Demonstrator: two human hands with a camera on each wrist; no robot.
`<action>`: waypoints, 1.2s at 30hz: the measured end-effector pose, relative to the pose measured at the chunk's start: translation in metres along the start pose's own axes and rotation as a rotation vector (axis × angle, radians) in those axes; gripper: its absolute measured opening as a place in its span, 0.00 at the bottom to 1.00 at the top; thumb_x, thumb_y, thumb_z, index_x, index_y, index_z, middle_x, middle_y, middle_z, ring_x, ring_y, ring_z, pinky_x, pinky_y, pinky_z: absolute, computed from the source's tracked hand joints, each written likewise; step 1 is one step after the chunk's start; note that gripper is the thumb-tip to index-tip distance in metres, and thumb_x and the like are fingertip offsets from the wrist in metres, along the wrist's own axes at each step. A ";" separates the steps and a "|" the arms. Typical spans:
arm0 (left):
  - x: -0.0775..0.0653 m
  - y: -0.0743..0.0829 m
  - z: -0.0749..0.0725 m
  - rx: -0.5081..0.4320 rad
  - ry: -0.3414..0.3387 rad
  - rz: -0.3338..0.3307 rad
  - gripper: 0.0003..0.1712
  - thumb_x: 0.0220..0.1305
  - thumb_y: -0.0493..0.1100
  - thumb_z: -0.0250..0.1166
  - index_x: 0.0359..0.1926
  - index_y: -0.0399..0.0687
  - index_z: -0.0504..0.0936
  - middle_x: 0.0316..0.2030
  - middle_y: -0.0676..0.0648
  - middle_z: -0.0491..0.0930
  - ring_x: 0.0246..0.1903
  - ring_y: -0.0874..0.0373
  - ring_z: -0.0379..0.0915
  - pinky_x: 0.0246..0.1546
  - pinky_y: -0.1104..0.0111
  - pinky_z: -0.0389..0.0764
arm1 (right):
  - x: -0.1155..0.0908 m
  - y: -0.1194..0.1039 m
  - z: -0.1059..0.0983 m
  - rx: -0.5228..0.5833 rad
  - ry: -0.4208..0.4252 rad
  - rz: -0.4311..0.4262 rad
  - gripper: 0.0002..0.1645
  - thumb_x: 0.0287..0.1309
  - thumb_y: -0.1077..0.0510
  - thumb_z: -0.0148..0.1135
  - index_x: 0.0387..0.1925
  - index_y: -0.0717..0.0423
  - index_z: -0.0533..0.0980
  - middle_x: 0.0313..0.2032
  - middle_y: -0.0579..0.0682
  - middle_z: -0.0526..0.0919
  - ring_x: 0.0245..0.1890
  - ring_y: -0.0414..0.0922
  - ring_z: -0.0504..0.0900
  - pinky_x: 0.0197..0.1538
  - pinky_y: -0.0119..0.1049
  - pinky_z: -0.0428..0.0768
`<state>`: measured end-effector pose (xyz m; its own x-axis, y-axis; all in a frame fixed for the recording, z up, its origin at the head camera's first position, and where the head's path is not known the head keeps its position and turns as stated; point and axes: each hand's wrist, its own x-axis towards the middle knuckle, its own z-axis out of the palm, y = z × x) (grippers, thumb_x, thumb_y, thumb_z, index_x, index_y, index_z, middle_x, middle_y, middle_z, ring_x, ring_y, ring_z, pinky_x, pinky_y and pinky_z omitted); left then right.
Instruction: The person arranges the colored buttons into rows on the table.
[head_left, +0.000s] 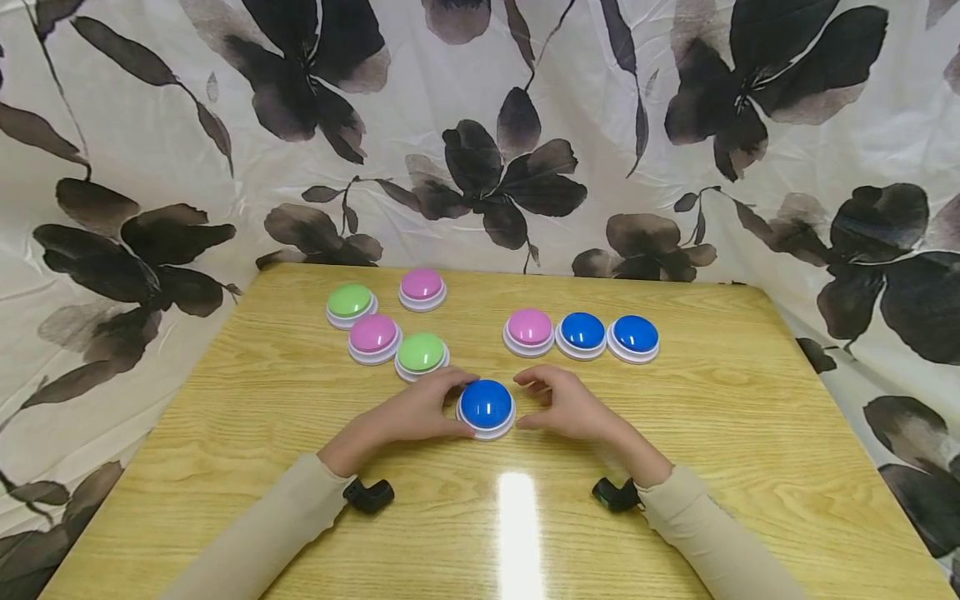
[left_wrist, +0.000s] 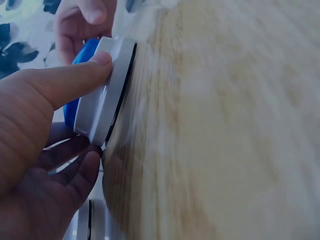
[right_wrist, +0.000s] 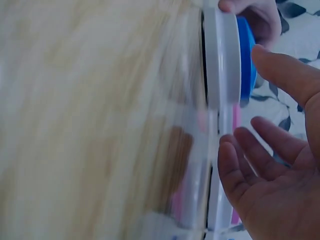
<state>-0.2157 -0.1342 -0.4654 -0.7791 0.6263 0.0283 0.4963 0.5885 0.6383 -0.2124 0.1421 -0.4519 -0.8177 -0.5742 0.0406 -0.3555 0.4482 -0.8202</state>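
A round blue push button (head_left: 486, 404) with a white base is in the middle of the table, between the two hands. My left hand (head_left: 425, 408) grips it from the left. In the left wrist view the thumb (left_wrist: 82, 75) presses on the side of the white base, while the other fingers curl around the far side. My right hand (head_left: 564, 403) is just right of the same button, its fingers loosely bent and nothing held. The right wrist view shows the right thumb (right_wrist: 280, 70) near the blue dome (right_wrist: 246, 57) and the fingers spread apart from the base.
Behind the left hand are green buttons (head_left: 350, 300) (head_left: 422, 352) and pink buttons (head_left: 375, 333) (head_left: 422, 285). A pink button (head_left: 529, 327) and two blue buttons (head_left: 582, 331) (head_left: 634, 334) form a row at back right. A floral cloth (head_left: 480, 50) hangs behind the wooden table (head_left: 420, 533).
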 end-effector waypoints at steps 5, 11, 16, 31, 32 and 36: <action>0.005 0.004 -0.001 -0.018 -0.004 -0.003 0.46 0.49 0.57 0.76 0.65 0.43 0.70 0.58 0.51 0.73 0.57 0.60 0.68 0.60 0.67 0.68 | 0.003 -0.006 0.007 -0.013 0.002 0.007 0.40 0.44 0.59 0.79 0.60 0.64 0.71 0.54 0.55 0.76 0.53 0.52 0.75 0.55 0.45 0.77; 0.007 0.004 0.000 -0.034 -0.006 0.016 0.46 0.49 0.58 0.77 0.64 0.41 0.71 0.57 0.49 0.74 0.57 0.59 0.69 0.59 0.65 0.69 | 0.006 -0.008 0.017 -0.002 -0.024 0.020 0.44 0.43 0.58 0.80 0.60 0.64 0.69 0.52 0.54 0.76 0.49 0.48 0.77 0.51 0.39 0.79; 0.007 0.002 0.001 -0.040 0.018 0.029 0.45 0.47 0.57 0.78 0.62 0.40 0.73 0.55 0.49 0.75 0.56 0.58 0.69 0.58 0.66 0.70 | 0.010 -0.011 0.023 -0.009 0.020 0.025 0.45 0.39 0.59 0.82 0.60 0.65 0.69 0.50 0.55 0.76 0.47 0.47 0.79 0.48 0.37 0.80; 0.003 -0.003 0.006 -0.185 0.061 0.019 0.41 0.41 0.52 0.82 0.57 0.42 0.78 0.48 0.52 0.77 0.47 0.60 0.72 0.45 0.67 0.77 | 0.011 -0.010 0.033 0.002 0.066 0.115 0.45 0.36 0.56 0.83 0.59 0.60 0.73 0.48 0.50 0.77 0.43 0.45 0.75 0.47 0.40 0.78; 0.004 -0.004 0.006 -0.191 0.064 0.021 0.41 0.41 0.51 0.82 0.57 0.42 0.78 0.48 0.53 0.77 0.46 0.61 0.72 0.45 0.67 0.77 | 0.011 -0.010 0.033 0.006 0.066 0.115 0.45 0.36 0.56 0.83 0.59 0.60 0.73 0.48 0.50 0.77 0.43 0.45 0.75 0.47 0.40 0.78; 0.004 -0.007 0.005 -0.223 0.067 0.020 0.42 0.41 0.51 0.82 0.57 0.43 0.77 0.48 0.53 0.77 0.45 0.61 0.72 0.43 0.67 0.78 | 0.012 -0.012 0.033 0.015 0.068 0.104 0.45 0.36 0.56 0.83 0.58 0.59 0.73 0.48 0.49 0.77 0.42 0.44 0.75 0.46 0.40 0.78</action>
<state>-0.2200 -0.1330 -0.4736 -0.7974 0.5968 0.0890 0.4208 0.4442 0.7910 -0.2028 0.1076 -0.4602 -0.8791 -0.4766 -0.0071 -0.2605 0.4928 -0.8302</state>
